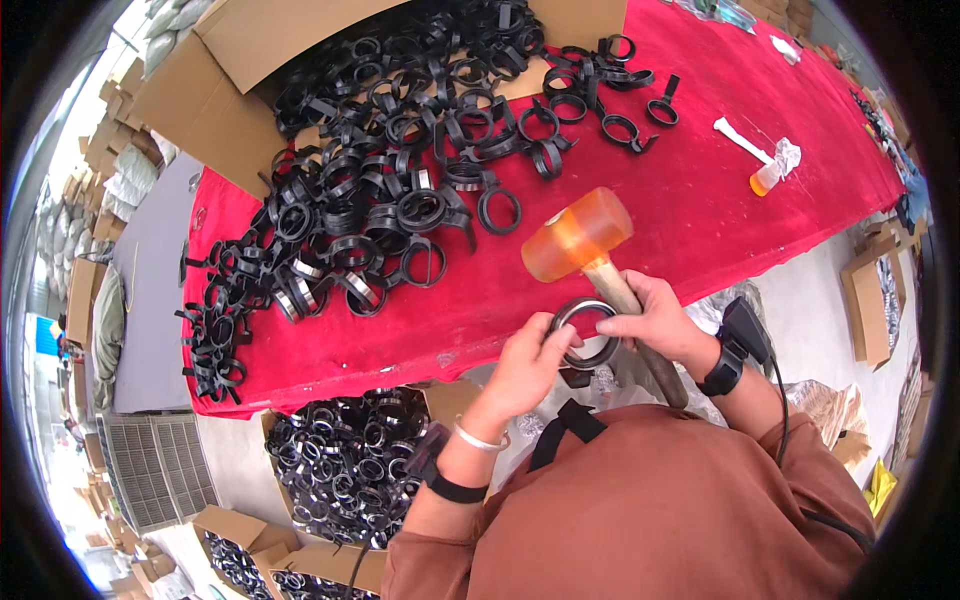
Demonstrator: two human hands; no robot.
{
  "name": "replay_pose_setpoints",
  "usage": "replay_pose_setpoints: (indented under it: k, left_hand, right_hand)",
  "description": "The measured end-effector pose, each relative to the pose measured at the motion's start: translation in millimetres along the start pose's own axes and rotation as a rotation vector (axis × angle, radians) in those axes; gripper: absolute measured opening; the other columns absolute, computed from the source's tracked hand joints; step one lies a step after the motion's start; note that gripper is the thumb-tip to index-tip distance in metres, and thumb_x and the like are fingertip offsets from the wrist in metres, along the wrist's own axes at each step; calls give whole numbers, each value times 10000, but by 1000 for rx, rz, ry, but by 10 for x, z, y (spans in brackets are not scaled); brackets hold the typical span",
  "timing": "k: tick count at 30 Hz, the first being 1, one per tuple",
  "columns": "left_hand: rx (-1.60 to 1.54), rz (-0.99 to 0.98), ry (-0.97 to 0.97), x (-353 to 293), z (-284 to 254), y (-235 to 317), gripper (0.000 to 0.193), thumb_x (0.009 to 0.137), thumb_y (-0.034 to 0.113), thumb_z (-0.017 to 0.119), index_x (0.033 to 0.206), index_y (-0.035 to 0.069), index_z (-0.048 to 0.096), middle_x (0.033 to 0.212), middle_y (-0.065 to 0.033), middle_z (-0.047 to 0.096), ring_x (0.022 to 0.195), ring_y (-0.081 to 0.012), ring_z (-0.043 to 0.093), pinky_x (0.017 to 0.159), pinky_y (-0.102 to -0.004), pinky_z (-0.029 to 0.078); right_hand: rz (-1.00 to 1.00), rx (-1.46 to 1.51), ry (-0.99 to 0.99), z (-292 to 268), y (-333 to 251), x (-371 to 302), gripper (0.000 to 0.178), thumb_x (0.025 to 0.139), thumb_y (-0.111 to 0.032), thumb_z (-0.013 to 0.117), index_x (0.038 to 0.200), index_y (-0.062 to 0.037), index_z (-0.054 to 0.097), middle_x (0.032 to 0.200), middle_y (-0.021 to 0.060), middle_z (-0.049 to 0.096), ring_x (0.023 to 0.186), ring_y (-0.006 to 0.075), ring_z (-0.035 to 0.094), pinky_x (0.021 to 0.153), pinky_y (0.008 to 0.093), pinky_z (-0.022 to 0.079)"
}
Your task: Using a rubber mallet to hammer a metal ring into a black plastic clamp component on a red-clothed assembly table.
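**Dark, glossy round ring (pixel 592 362) caught between left hand (pixel 527 365) and right hand (pixel 660 318)**

The red-covered bench (pixel 700 90) spreads across the upper view, its near edge passing close to the ring. On clock directions taken from the ring, a large brown cardboard box (pixel 285 45) lies on its side at 10 o'clock, and a heap of black plastic ring-shaped clamps (pixel 420 210) spills from it over the cloth. Below the bench, at 8 o'clock, an open brown carton (pixel 452 403) is filled with more dark, shiny rings.

The mallet with a translucent orange head and wooden handle (pixel 577 235) slants from 11 to 5 o'clock, its head at 12 o'clock from the ring. At between 1 and 2 o'clock lies a smaller white-handled, orange-headed hammer (pixel 760 165), partly wrapped in clear plastic.

The left hand pinches the ring's rim at 8 o'clock between thumb and fingers. The right hand, at 3 o'clock, curls around the mallet handle while its thumb reaches onto the rim; its other fingertips are mostly hidden. Neither hand is nearer: both meet the ring, which is round, with no long axis, its opening turned toward the camera. No brand, label or writing is legible on ring or mallet.
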State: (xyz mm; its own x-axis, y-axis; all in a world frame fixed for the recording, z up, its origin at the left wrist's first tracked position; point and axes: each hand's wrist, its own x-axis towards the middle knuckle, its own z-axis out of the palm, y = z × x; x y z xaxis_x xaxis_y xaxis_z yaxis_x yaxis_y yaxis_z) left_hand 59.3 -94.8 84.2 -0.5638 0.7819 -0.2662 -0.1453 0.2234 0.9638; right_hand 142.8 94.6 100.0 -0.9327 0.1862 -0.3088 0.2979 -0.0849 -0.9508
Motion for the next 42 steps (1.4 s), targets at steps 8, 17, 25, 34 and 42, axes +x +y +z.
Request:
replay_pose_setpoints:
  k: [8,17,25,34,42]
  left_hand:
    - [-194,135,334,-100,447,-669,282,968,260,403,1018,11,524,830,-47,578,774,-118,522,710,-271,425]
    - [-228,-131,495,5,69,-1547,404,956,386,388,887,15,531,725,-50,560,692,-147,538,695,-296,422]
    - [-271,-192,670,92,232,-1370,439,942,408,413,860,1,554,739,-80,623,692,-139,529,706,-290,403]
    - [-310,-189,739,86,300,-1224,442,934,377,444,812,-15,606,697,-73,610,660,-139,520,666,-285,402]
    - [-199,-239,705,11,266,-1307,403,933,335,455,859,-27,615,658,-66,579,633,-139,516,611,-299,410]
  right_hand:
    - [7,-28,111,142,436,426,377,747,-195,731,1019,-16,541,770,-6,540,599,74,503,479,237,407]
    - [-131,-470,303,-162,689,215,347,878,-264,578,1091,9,551,710,24,566,556,83,521,516,262,441]
    - [-1,-397,142,-381,830,-52,435,889,-164,535,1293,-34,441,816,19,555,667,76,529,568,261,468]
    - [-437,-777,-29,-141,757,-475,547,848,-135,565,1355,-89,363,838,183,554,724,363,576,676,387,483]
    - [-608,-596,-93,255,-41,-253,534,848,-99,581,1336,-38,374,937,222,583,837,352,598,722,387,479]
